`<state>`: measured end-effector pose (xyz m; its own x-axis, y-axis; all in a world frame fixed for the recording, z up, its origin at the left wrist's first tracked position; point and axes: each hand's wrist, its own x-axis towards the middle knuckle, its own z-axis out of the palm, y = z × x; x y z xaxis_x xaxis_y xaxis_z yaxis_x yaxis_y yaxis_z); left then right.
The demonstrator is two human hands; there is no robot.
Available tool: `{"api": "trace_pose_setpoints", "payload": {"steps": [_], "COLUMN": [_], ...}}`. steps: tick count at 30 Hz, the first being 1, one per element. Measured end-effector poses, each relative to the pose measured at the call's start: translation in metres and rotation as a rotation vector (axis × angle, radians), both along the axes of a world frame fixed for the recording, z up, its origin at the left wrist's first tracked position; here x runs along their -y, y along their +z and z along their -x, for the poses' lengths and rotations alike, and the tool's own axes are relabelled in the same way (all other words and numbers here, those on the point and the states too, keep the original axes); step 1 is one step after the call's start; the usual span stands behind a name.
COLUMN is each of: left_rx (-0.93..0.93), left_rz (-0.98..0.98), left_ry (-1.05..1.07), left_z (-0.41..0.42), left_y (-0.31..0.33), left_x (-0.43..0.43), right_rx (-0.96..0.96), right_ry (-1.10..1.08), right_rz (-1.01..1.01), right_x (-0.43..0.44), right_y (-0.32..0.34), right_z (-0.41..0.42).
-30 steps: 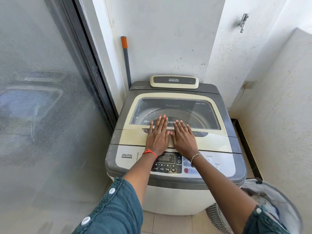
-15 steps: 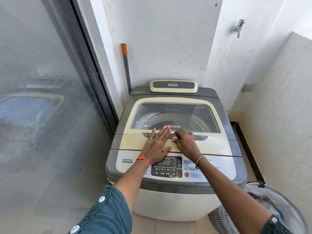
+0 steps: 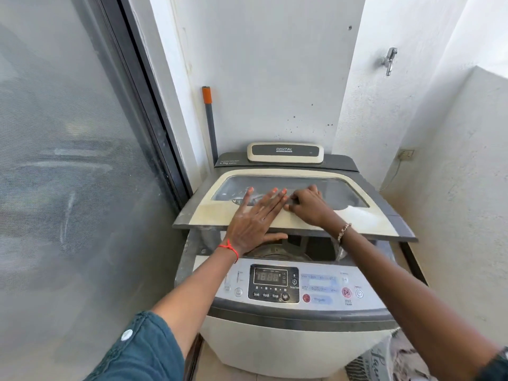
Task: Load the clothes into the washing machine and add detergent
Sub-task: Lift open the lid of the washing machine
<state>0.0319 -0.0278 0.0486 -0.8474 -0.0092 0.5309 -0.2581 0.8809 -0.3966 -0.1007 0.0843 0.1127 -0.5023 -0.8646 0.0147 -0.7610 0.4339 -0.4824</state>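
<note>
A top-loading washing machine (image 3: pixel 288 342) stands in a corner. Its cream and grey lid (image 3: pixel 365 218) with a glass window is lifted at the front edge, and part of the drum rim (image 3: pixel 275 253) shows in the gap below. My left hand (image 3: pixel 254 218) grips the lid's front edge, fingers flat on top and thumb underneath. My right hand (image 3: pixel 309 206) has its fingers curled into the lid's handle recess. The control panel (image 3: pixel 273 283) with a lit display faces me. A laundry basket (image 3: pixel 384 361) shows at the bottom right, its contents mostly cut off.
A sliding mesh door (image 3: pixel 68 174) fills the left side. A grey pole with an orange tip (image 3: pixel 209 116) leans in the corner behind the machine. White walls close in at the back and right, with a tap (image 3: pixel 389 60) and a wall socket (image 3: pixel 406 154).
Both hands lay flat on the shut lid before. Now they grip it and its front edge has risen, exposing the drum opening. The camera has tilted.
</note>
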Motion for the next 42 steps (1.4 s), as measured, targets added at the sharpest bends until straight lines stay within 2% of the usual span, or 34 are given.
{"api": "trace_pose_setpoints", "payload": {"steps": [5,8,13,20,24,28,34,39,42], "left_rx": [-0.137,-0.161,-0.183,-0.184,-0.191,-0.203,-0.359,-0.367,-0.349], "left_rz": [0.170,0.210,0.221,0.261,0.240,0.146,0.016,0.051,-0.048], "left_ry": [0.030,0.021,0.015,0.041,0.045,0.114,0.225,0.211,0.197], "left_z": [0.024,0.037,0.057,0.090,0.110,0.129,0.162,0.177,0.185], "left_y": [0.069,0.098,0.129,0.170,0.184,0.194,0.190,0.170,0.163], "left_x": [0.022,0.034,0.051,0.078,0.093,0.109,0.125,0.139,0.145], "right_rx": [-0.099,-0.301,-0.652,-0.824,-0.854,-0.882,-0.863,-0.842,-0.776], "right_ry": [-0.021,-0.022,-0.143,-0.224,-0.224,-0.115,-0.041,-0.085,-0.109], "right_rz": [0.041,0.113,0.462,0.495,0.501,0.508,0.522,0.513,0.506], "right_x": [0.022,0.034,0.045,0.061,0.076,0.089,0.106,0.127,0.138], "right_y": [0.050,0.062,0.068,0.079,0.091,0.100,0.103,0.109,0.110], "right_z": [0.024,0.030,0.037,0.062,0.080,0.103,0.134,0.153,0.160]}}
